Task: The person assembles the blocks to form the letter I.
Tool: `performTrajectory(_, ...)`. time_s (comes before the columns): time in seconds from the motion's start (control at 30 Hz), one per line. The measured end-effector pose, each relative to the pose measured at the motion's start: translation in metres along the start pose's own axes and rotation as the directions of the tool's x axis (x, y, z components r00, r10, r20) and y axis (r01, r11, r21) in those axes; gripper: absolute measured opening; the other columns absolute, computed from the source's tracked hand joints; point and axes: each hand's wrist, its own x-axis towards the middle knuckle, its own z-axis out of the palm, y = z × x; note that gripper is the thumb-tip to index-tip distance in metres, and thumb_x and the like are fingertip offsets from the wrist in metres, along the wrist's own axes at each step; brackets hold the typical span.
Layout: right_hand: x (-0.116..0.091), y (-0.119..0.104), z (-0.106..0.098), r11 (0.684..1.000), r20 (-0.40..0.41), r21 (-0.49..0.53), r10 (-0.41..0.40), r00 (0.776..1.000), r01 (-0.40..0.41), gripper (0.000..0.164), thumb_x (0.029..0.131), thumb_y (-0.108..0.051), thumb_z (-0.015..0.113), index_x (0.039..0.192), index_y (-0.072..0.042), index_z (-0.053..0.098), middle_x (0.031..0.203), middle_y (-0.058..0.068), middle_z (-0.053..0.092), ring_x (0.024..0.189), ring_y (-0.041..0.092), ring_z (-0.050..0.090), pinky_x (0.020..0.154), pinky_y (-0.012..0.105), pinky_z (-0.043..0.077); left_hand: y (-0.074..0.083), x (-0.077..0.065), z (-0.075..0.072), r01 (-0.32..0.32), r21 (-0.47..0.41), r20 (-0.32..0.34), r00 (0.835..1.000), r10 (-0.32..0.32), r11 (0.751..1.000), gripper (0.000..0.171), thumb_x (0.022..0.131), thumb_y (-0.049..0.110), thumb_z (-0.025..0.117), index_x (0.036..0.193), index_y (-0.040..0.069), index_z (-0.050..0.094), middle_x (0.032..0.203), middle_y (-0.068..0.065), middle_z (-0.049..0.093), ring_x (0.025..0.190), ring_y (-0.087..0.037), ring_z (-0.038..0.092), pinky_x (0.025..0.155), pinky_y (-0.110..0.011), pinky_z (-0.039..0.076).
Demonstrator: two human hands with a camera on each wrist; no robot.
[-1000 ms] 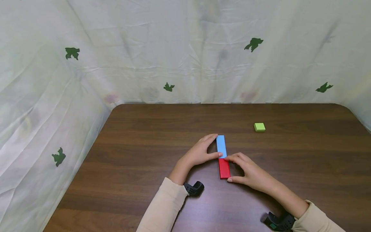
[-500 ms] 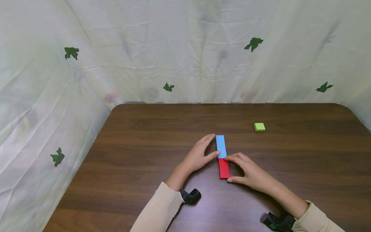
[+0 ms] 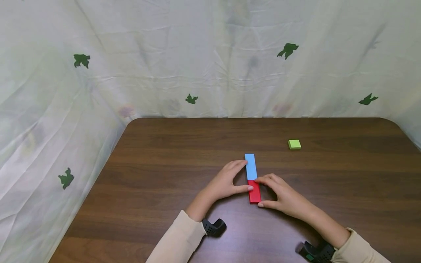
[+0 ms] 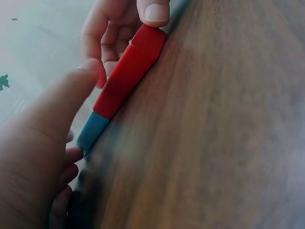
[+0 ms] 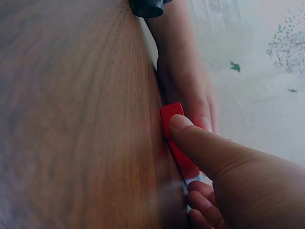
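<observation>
A blue rectangular block (image 3: 251,167) and a red rectangular block (image 3: 254,197) lie flat on the table, end to end in one line. My right hand (image 3: 286,194) pinches the red block lengthwise, thumb at its near end and forefinger by the joint with the blue one. My left hand (image 3: 223,182) is spread along the left side: its fingertips reach the blue block's left edge and its thumb lies over the red block. The left wrist view shows the red block (image 4: 125,78) in front of the blue block (image 4: 93,130). My right thumb (image 5: 200,143) presses the red end.
A small light-green block (image 3: 294,144) sits farther back on the right of the brown wooden table (image 3: 158,164). White cloth (image 3: 210,65) with green bird-like shapes hangs behind and to the left. Each wrist wears a black camera (image 3: 214,228).
My left hand drew back slightly from the blocks, then slid nearer to me, so its thumb passed from the blue block to over the red one. The right hand and both blocks stayed nearly still.
</observation>
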Motion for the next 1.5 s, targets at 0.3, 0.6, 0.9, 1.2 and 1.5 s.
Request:
performTrajectory(0.3, 0.001, -0.003, 0.0, 1.0, -0.002, -0.011, 0.002, 1.0, -0.002, 0.061, 0.071, -0.037, 0.075, 0.123, -0.015, 0.052, 0.114, -0.004, 0.048, 0.106, 0.014, 0.045, 0.088, 0.037, 0.042, 0.001, -0.001, -0.002, -0.003, 0.041, 0.023, 1.0, 0.002, 0.999, 0.078, 0.077, 0.052, 0.063, 0.138, 0.012, 0.036, 0.138, -0.003, 0.036, 0.127, -0.019, 0.028, 0.101, -0.038, 0.028)
performTrajectory(0.6, 0.001, -0.004, 0.002, 1.0, -0.016, -0.023, -0.002, 1.0, 0.002, 0.061, 0.071, -0.037, 0.075, 0.122, -0.015, 0.052, 0.113, -0.004, 0.048, 0.105, 0.014, 0.046, 0.087, 0.037, 0.042, 0.0, -0.001, -0.001, -0.009, 0.04, 0.032, 0.999, 0.008, 0.999, 0.077, 0.077, 0.051, 0.064, 0.139, 0.014, 0.036, 0.137, -0.002, 0.036, 0.127, -0.018, 0.028, 0.101, -0.038, 0.028)
performTrajectory(0.9, 0.002, -0.004, -0.001, 1.0, -0.005, 0.009, 0.011, 1.0, -0.011, 0.064, 0.072, -0.042, 0.073, 0.124, -0.013, 0.049, 0.117, -0.003, 0.047, 0.105, 0.014, 0.046, 0.087, 0.037, 0.042, -0.002, -0.001, -0.001, -0.01, 0.04, 0.031, 0.999, 0.009, 0.999, 0.077, 0.077, 0.049, 0.064, 0.139, 0.014, 0.036, 0.137, -0.002, 0.037, 0.127, -0.018, 0.028, 0.101, -0.037, 0.028)
performTrajectory(1.2, 0.004, -0.006, -0.013, 0.997, -0.045, 0.056, 0.054, 0.998, -0.051, 0.06, 0.079, -0.037, 0.067, 0.127, -0.01, 0.045, 0.122, 0.001, 0.048, 0.109, 0.02, 0.048, 0.088, 0.04, 0.042, -0.003, 0.001, 0.001, -0.028, 0.04, 0.018, 0.999, 0.028, 0.999, 0.076, 0.077, 0.051, 0.064, 0.138, 0.013, 0.037, 0.135, -0.002, 0.038, 0.126, -0.017, 0.03, 0.101, -0.036, 0.027)
performTrajectory(1.5, 0.016, -0.008, -0.031, 0.999, -0.128, 0.004, 0.041, 0.991, -0.041, 0.061, 0.079, -0.028, 0.069, 0.128, -0.004, 0.043, 0.125, 0.008, 0.048, 0.115, 0.024, 0.044, 0.091, 0.046, 0.037, -0.003, 0.001, 0.002, -0.034, 0.037, 0.019, 0.999, 0.033, 0.999, 0.077, 0.077, 0.051, 0.064, 0.138, 0.013, 0.037, 0.135, -0.002, 0.038, 0.125, -0.017, 0.03, 0.102, -0.035, 0.027)
